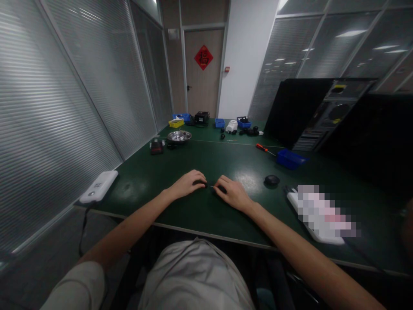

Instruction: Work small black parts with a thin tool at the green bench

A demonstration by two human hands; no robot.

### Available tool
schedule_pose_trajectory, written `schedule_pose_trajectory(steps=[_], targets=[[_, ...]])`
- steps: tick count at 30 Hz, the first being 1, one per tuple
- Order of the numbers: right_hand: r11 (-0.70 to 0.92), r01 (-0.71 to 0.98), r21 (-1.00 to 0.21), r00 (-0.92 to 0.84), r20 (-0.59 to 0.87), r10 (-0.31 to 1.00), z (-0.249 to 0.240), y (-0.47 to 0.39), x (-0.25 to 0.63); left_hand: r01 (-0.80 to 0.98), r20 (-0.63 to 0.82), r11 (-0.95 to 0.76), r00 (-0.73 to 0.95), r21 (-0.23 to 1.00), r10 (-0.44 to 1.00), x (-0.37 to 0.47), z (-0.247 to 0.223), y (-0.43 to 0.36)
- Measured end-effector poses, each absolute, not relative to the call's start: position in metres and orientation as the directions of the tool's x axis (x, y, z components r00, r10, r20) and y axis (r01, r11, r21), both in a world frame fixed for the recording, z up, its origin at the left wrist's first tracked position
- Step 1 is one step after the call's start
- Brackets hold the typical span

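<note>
Both hands rest low over the green table (193,224), close together near its front edge. My left hand (189,183) is curled around a small black object (200,183), which is partly hidden by the fingers. Just right of it, my right hand (230,191) has its fingers closed on another small dark object (222,188). A thin light-coloured tip shows in the narrow gap between the hands. What exactly the two dark objects are is too small to tell.
A black mouse-like object (272,180) lies right of my right hand. Farther back are an orange screwdriver (262,147), a blue bin (291,159) and a metal bowl (179,137). White devices sit at left (99,186) and right (303,215); computer towers (335,114) stand at back right.
</note>
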State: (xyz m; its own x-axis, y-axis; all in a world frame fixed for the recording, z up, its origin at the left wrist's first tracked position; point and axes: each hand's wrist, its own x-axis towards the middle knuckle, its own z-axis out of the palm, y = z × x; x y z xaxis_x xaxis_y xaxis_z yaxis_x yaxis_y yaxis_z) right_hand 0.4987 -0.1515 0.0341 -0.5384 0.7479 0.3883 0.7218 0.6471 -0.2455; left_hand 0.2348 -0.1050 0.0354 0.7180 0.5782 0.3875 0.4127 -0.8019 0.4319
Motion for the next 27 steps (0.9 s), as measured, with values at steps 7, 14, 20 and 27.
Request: schedule_pose_trajectory(steps=[7, 14, 20, 27], targets=[[0.639, 0.727, -0.252, -0.532, 0.382, 0.756, 0.036, -0.152, 0.500, 0.525, 0.313, -0.773, 0.712, 0.356, 0.628, 0.201, 0.029, -0.079], [0.635, 0.727, -0.262, -0.531, 0.371, 0.762, 0.038, -0.153, 0.500, 0.912, 0.335, -0.323, 0.230, 0.254, 0.914, 0.030, 0.021, -0.024], [0.640, 0.717, -0.274, -0.533, 0.377, 0.758, 0.036, -0.152, 0.500, 0.946, 0.352, -0.160, 0.054, 0.281, 0.934, -0.029, 0.010, -0.016], [0.654, 0.710, -0.263, -0.548, 0.376, 0.747, 0.035, -0.151, 0.501, 0.931, 0.428, -0.135, -0.026, 0.340, 0.904, -0.018, 0.013, -0.019]])
